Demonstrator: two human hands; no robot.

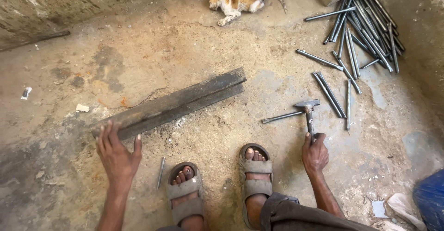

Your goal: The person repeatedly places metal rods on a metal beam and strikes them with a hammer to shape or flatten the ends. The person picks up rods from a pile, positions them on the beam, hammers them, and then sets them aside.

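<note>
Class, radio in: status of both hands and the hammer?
Left hand flat on rail. Right hand grips hammer, head over rod. Nothing blocking.

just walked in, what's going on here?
A person crouches on a dirt floor. The left hand rests on the near end of a long dark metal bar lying flat. The right hand grips a hammer, its head down by a loose thin rod. More rods are piled at the far right. A short rod lies by the left sandal. A cat lies near the wall.
</note>
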